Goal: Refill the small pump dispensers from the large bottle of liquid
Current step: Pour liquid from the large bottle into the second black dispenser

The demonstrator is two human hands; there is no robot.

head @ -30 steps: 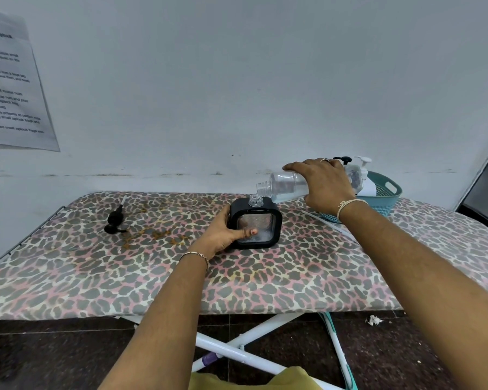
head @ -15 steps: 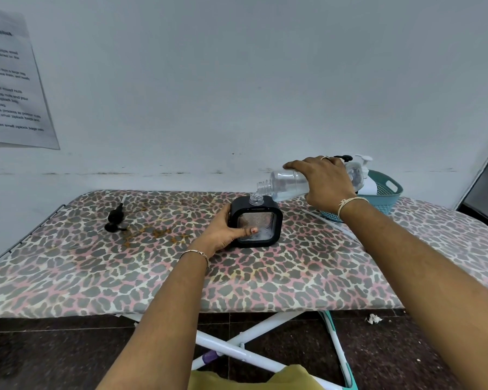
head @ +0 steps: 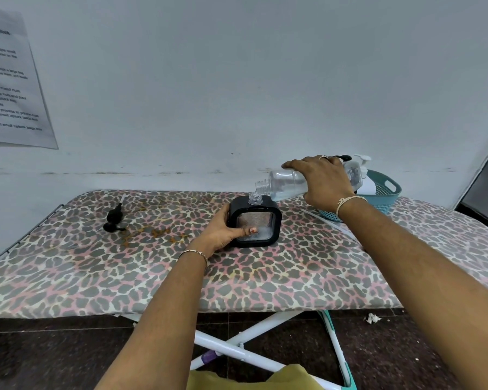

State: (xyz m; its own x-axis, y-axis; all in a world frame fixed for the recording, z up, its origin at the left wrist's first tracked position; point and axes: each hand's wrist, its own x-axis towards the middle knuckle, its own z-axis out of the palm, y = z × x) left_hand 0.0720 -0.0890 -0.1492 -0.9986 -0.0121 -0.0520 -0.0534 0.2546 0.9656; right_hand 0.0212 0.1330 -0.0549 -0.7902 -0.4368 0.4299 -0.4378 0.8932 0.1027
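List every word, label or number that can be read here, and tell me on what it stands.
Paper sheet on the wall: "bag of mixed nuts", only faintly legible.
Same sheet, lower down: "small ziplock bags", also faint. Its other lines are too blurred, or cut off at the picture's edge.
Large bottle, dispenser, basket: no readable text shows.

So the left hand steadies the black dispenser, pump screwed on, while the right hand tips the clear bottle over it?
No: the head view shows the black dispenser with its neck open, a black pump lying apart on the board. The left hand does steady it and the right hand tips the clear bottle over it.
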